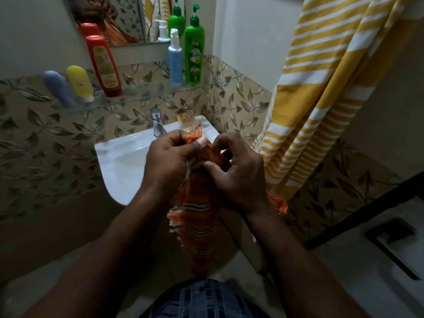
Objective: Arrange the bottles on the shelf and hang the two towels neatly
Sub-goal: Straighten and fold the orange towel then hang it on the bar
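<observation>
Both forearms are bare from the lower edge of the view up to the wrists, the left one coming in at 7 o'clock and the right at 5 o'clock. The left hand (169,157) and right hand (238,171) are uncovered. At 6 o'clock shows a dark blue checked garment (206,299), crossed by paler lines.

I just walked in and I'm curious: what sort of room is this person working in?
Almost certainly a small home bathroom: a white washbasin with a tap, a mirror above a glass shelf of toiletry bottles, and a yellow striped towel hanging on the right.
</observation>
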The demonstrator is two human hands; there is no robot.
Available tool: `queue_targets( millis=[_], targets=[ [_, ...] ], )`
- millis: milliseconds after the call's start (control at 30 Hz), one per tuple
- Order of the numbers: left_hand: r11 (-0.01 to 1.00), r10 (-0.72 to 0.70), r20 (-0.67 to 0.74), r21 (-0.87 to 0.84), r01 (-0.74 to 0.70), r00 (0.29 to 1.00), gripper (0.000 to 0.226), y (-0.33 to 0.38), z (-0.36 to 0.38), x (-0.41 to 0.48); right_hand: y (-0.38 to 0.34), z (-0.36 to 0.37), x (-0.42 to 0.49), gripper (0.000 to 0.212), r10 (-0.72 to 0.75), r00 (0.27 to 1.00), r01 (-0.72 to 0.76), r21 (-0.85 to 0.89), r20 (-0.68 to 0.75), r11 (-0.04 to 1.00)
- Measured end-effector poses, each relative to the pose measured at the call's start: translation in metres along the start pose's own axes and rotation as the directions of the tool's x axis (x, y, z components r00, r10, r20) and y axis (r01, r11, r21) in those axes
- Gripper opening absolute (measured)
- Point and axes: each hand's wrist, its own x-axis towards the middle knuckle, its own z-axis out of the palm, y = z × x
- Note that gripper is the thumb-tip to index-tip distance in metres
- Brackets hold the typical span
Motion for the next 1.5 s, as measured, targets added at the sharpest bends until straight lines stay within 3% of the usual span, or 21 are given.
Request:
queue_targets(
  millis=[167, 367, 500, 667, 767, 933, 1067, 1133, 1200, 1367, 1433, 1500],
  targets=[
    [0.964, 0.25, -0.011, 0.092, -0.248, 0.968, 0.012, 0.015, -0.007, 0.01, 0.027, -0.007, -0.043, 0.041, 0.188, 0.981, -0.186, -0.035, 0.057, 0.982],
    [0.854, 0.467, -0.151, 0.334, -0.4, 0.871, 0.014, 0.03, -0.02, 0.029, 0.069, -0.027, -0.087, 0.026, 0.238, 0.928, -0.139, -0.328, 0.285, 0.934],
    [0.834, 0.491, -0.145, 0.362, -0.416, 0.859, 0.013, 0.034, -0.03, 0.037, 0.08, -0.039, -0.079, 0.037, 0.348, 0.839, -0.134, -0.461, 0.418, 0.877],
    [0.747, 0.535, -0.075, 0.508, -0.429, 0.842, 0.016, 0.031, -0.06, 0.04, 0.078, -0.069, -0.051, 0.028, 0.304, 0.905, -0.104, -0.539, 0.297, 0.836],
    [0.807, 0.486, -0.135, 0.45, -0.383, 0.864, 0.032, 0.029, -0.079, 0.037, 0.079, -0.085, -0.039, 0.024, 0.268, 0.932, -0.103, -0.531, 0.244, 0.841],
    [0.82, 0.455, -0.086, 0.427, -0.38, 0.886, 0.024, 0.015, -0.089, 0.029, 0.09, -0.095, -0.029, 0.016, 0.34, 0.862, -0.162, -0.431, 0.376, 0.888],
    [0.695, 0.493, -0.076, 0.633, -0.34, 0.867, 0.036, 0.001, -0.109, 0.032, 0.078, -0.108, -0.019, 0.009, 0.313, 0.877, -0.265, -0.177, 0.363, 0.948],
    [0.663, 0.499, -0.088, 0.679, -0.314, 0.862, 0.033, -0.003, -0.115, 0.034, 0.069, -0.112, -0.011, 0.033, 0.357, 0.858, -0.373, -0.031, 0.37, 0.927],
    [0.64, 0.508, -0.087, 0.704, -0.308, 0.857, 0.026, -0.007, -0.115, 0.035, 0.066, -0.111, -0.006, 0.045, 0.37, 0.854, -0.374, -0.063, 0.366, 0.925],
    [0.74, 0.456, -0.141, 0.61, -0.286, 0.879, 0.021, -0.013, -0.113, 0.034, 0.072, -0.111, -0.003, 0.015, 0.404, 0.878, -0.428, 0.046, 0.256, 0.902],
    [0.747, 0.433, -0.121, 0.602, -0.281, 0.893, 0.025, -0.019, -0.115, 0.035, 0.076, -0.108, -0.006, 0.012, 0.43, 0.863, -0.453, 0.028, 0.263, 0.891],
    [0.782, 0.409, -0.122, 0.558, -0.278, 0.905, 0.029, -0.022, -0.116, 0.034, 0.081, -0.106, -0.008, 0.018, 0.471, 0.852, -0.508, 0.14, 0.229, 0.85]
  ],
)
